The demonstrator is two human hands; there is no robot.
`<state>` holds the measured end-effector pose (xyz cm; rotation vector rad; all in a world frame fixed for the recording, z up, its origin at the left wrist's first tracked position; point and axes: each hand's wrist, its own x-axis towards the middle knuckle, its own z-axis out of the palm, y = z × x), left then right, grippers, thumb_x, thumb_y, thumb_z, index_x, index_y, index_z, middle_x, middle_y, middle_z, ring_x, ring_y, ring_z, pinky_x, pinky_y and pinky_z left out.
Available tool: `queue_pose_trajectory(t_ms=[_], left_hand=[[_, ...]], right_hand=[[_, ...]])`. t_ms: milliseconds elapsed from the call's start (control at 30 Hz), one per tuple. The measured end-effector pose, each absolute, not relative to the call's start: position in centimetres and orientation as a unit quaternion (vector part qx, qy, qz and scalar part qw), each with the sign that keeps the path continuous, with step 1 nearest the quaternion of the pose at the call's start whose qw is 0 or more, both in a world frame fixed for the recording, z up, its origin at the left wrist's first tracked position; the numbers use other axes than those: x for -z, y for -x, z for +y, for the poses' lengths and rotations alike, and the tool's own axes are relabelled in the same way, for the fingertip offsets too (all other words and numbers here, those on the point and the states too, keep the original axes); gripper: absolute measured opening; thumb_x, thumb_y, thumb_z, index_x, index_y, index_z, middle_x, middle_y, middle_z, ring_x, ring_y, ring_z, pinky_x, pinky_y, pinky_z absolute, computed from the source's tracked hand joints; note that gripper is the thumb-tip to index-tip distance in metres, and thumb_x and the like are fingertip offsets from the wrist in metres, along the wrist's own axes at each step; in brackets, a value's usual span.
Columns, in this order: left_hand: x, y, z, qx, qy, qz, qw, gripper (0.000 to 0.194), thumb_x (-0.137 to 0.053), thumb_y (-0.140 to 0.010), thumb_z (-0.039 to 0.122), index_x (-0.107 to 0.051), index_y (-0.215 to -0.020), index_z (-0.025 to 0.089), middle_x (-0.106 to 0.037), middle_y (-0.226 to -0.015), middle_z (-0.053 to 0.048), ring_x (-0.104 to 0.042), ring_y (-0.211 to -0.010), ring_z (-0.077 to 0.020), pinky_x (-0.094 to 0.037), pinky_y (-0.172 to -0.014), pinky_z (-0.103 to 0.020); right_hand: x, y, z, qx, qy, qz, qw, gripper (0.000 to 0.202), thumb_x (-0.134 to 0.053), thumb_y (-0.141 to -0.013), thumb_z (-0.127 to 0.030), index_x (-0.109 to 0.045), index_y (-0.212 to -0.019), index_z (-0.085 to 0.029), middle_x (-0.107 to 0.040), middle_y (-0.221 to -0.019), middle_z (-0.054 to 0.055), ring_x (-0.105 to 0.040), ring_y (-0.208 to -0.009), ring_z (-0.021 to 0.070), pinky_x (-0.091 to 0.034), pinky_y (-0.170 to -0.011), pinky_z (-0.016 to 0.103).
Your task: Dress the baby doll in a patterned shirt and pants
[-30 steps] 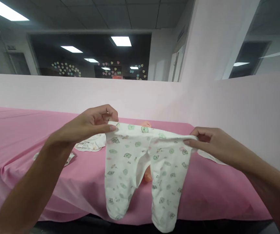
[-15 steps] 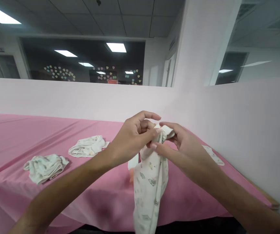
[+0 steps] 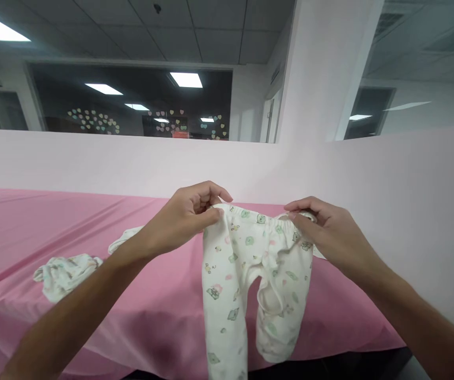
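Note:
A small pair of white trousers (image 3: pixel 227 264) with green and pink prints hangs upright by its waistband in front of me. My left hand (image 3: pixel 193 211) pinches the left end of the waistband between thumb and fingers. At the right end, my right hand (image 3: pixel 321 219) is closed on the waistband. The waist is spread between both hands. One trouser leg hangs down past the bottom of the view, while the other ends higher and looks shorter.
A pink cloth (image 3: pixel 151 295) covers the table. Two crumpled printed garments lie on the left, the nearer one (image 3: pixel 66 274) and a farther one (image 3: pixel 124 238) partly behind my left forearm. A white wall with windows stands behind.
My hands have moved apart, left hand leftward and right hand rightward. The bunched garment has opened out, and its waistband and both legs now show.

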<state>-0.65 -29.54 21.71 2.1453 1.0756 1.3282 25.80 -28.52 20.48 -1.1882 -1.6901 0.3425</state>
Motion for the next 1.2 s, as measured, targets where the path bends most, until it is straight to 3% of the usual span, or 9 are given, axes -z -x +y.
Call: queue_pose_trajectory(t_ms=[100,200,333,467,600,833,1200], left_hand=[[-21.8,-0.1,-29.5,-0.443,-0.776,0.360,0.269,0.020,-0.060,-0.084,0.027,-0.065,-0.102,0.021,-0.060,-0.077,-0.001,-0.056,-0.066,-0.0115,-0.046,-0.055,-0.022],[-21.7,-1.6,-30.0,-0.390,-0.782,0.313,0.372,0.022,-0.063,-0.083,0.029,-0.065,-0.104,0.020,-0.060,-0.075,0.000,-0.056,-0.063,-0.0109,-0.048,-0.056,-0.023],[-21.2,-3.4,-30.9,-0.365,-0.760,0.269,0.465,0.020,-0.067,-0.082,0.026,-0.065,-0.099,0.018,-0.064,-0.081,-0.003,-0.061,-0.066,-0.0120,-0.053,-0.062,-0.027],[-20.6,-4.0,-31.0,-0.417,-0.720,0.261,0.489,0.016,-0.066,-0.083,0.025,-0.064,-0.097,0.017,-0.066,-0.085,-0.003,-0.065,-0.068,-0.0130,-0.054,-0.066,-0.029],[-20.2,-3.9,-30.3,-0.470,-0.694,0.270,0.473,0.015,-0.065,-0.084,0.025,-0.064,-0.096,0.016,-0.067,-0.086,-0.004,-0.065,-0.070,-0.0134,-0.054,-0.068,-0.029],[-20.3,-4.3,-30.6,-0.463,-0.741,0.290,0.390,0.019,-0.063,-0.083,0.021,-0.066,-0.102,0.018,-0.069,-0.097,-0.005,-0.065,-0.085,-0.0155,-0.053,-0.076,-0.030],[-20.1,-4.4,-31.2,-0.424,-0.813,0.338,0.210,0.025,-0.051,-0.087,0.021,-0.070,-0.102,0.024,-0.070,-0.094,-0.003,-0.059,-0.077,-0.0151,-0.047,-0.063,-0.025]], right_hand=[[-20.4,-24.8,-28.6,-0.270,0.473,-0.643,0.539,0.022,-0.068,-0.078,-0.042,-0.068,-0.090,-0.024,-0.062,-0.074,0.001,-0.050,-0.055,0.0127,-0.041,-0.051,0.029],[-20.0,-23.3,-28.8,-0.403,0.404,-0.587,0.574,0.023,-0.072,-0.075,-0.038,-0.064,-0.090,-0.022,-0.059,-0.069,-0.001,-0.053,-0.057,0.0131,-0.043,-0.052,0.027],[-19.5,-21.9,-29.9,-0.492,0.352,-0.565,0.562,0.022,-0.068,-0.080,-0.038,-0.065,-0.096,-0.022,-0.065,-0.080,0.002,-0.062,-0.071,0.0162,-0.052,-0.064,0.029],[-19.1,-22.1,-31.2,-0.498,0.356,-0.598,0.518,0.030,-0.064,-0.085,-0.044,-0.067,-0.108,-0.025,-0.070,-0.093,0.004,-0.066,-0.086,0.0199,-0.055,-0.077,0.033],[-18.6,-22.7,-31.7,-0.477,0.366,-0.599,0.529,0.041,-0.068,-0.083,-0.041,-0.064,-0.120,-0.027,-0.070,-0.107,0.006,-0.065,-0.099,0.0211,-0.053,-0.088,0.034],[-18.4,-21.7,-32.6,-0.489,0.355,-0.629,0.490,0.047,-0.063,-0.086,-0.036,-0.057,-0.132,-0.027,-0.070,-0.112,0.006,-0.066,-0.102,0.0215,-0.054,-0.087,0.034],[-17.9,-22.2,-32.5,-0.504,0.334,-0.625,0.494,0.050,-0.059,-0.085,-0.025,-0.052,-0.134,-0.029,-0.067,-0.116,0.006,-0.062,-0.111,0.0234,-0.053,-0.092,0.038]])
